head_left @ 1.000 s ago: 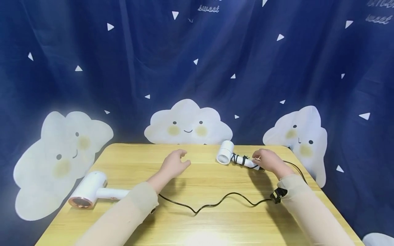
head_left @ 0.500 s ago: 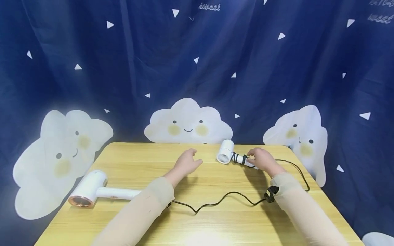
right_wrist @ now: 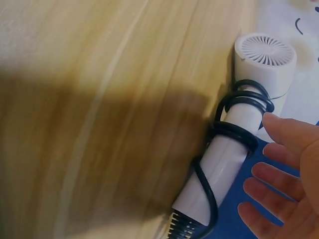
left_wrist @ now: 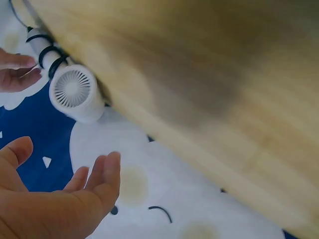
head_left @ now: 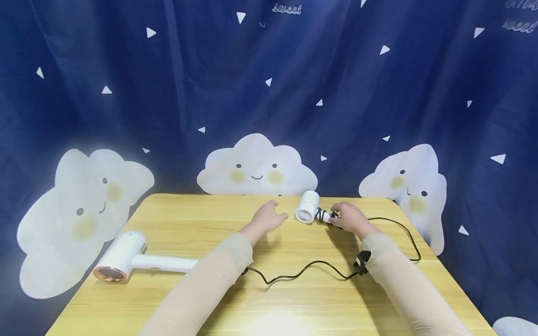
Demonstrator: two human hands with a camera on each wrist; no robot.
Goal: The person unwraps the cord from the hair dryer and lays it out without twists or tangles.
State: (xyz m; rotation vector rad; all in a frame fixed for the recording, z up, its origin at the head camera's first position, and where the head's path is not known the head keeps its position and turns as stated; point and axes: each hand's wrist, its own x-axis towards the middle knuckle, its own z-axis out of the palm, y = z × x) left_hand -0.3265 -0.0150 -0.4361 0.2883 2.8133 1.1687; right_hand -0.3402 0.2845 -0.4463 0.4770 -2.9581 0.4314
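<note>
A small white hair dryer (head_left: 307,206) lies near the back edge of the table, its black cord (right_wrist: 232,132) wound around the handle. Over that handle hovers my right hand (head_left: 352,218); in the right wrist view its fingers (right_wrist: 274,184) are spread beside the handle, not closed round it. My left hand (head_left: 265,219) is held above the table to the left of the dryer's head. Its thumb and fingers stand apart, with nothing between them, as the left wrist view confirms.
A larger white hair dryer (head_left: 122,254) with a copper-coloured rim lies at the left, its handle end hidden by my left sleeve. A black cable (head_left: 302,271) runs across the wooden table (head_left: 302,308). A dark blue curtain (head_left: 235,93) hangs behind.
My left hand has moved right, toward the small hair dryer's head. My right hand has slid left along above its handle. Neither hair dryer has visibly moved.
</note>
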